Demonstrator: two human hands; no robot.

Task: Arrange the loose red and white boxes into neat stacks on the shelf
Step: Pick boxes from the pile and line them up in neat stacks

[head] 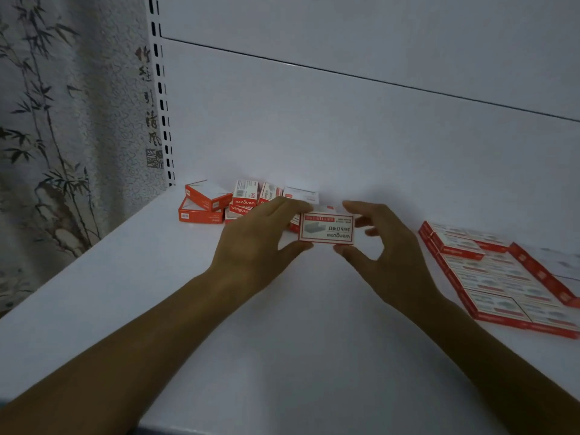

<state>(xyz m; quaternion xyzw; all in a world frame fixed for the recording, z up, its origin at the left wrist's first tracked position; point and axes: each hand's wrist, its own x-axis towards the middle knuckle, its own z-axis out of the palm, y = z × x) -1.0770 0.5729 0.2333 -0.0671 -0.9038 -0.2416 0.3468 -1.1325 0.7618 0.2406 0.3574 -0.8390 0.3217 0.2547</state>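
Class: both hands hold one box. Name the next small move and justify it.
Probably carry the box rightwards to the neat stacks: the left hand and right hand both pinch it, in front of the loose pile.

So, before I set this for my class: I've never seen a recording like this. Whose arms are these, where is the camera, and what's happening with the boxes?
There is no machine here: these are a person's two bare arms. The single picture comes from a camera worn on their head, looking forward and down. The left hand and right hand together pinch one red and white box by its ends, its printed face toward the camera. Below is a white shelf. At its back left lies a jumbled pile of the same boxes. On the right, others sit in tidy flat rows. The wall on the left shows a bamboo painting.
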